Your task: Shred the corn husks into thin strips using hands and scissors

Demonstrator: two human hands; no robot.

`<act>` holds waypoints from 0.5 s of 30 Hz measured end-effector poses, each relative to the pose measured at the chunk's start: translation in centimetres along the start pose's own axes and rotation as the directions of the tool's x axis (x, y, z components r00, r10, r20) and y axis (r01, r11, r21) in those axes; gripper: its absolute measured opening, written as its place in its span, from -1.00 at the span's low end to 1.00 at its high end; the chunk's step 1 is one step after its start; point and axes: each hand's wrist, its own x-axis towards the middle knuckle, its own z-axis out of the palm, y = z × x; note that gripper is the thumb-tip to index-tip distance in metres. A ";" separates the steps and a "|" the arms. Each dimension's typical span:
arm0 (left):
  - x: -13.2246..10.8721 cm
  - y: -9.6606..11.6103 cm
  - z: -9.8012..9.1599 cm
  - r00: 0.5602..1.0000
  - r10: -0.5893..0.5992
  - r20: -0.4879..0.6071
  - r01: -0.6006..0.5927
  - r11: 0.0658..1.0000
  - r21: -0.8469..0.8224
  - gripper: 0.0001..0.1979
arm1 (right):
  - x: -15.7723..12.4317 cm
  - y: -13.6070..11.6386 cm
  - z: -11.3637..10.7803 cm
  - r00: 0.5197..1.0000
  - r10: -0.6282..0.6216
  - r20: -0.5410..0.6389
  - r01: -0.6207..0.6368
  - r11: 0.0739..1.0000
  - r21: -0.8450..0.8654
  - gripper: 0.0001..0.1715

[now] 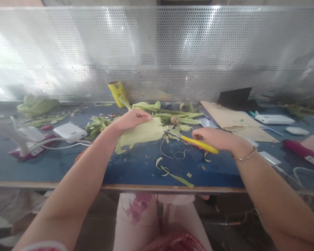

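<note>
The left hand lies on a broad, pale green leaf that is spread flat on the blue tabletop. Its fingers are pressed together and folded over the leaf's far edge, holding it down, and most of the leaf shows just below and to the right of them. The right hand has its fingers curled tight around the yellow handle of a knife. The blade runs leftward from those fingers and its tip touches the leaf's right edge, between the two hands. A thin bracelet sits on the right wrist. Nearer the person than both sets of fingers, curled green trimmings lie loose on the tabletop. Just beyond the left fingers is a heap of long green stalks, and past that a yellow roll tilts against the perforated metal screen. Well to the left of the left fingers lies a white power bank with a white cable trailing from it. Beyond and to the right of the right fingers lies a brown cardboard sheet, with a white box further right and a magenta tool near the tabletop's right end.
</note>
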 end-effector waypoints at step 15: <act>-0.1 0.0 -0.1 0.999 0.030 -0.027 -0.027 0.995 0.094 -0.66 | 0.5 -4.5 2.2 0.989 0.085 0.120 -0.057 0.973 -0.224 -0.76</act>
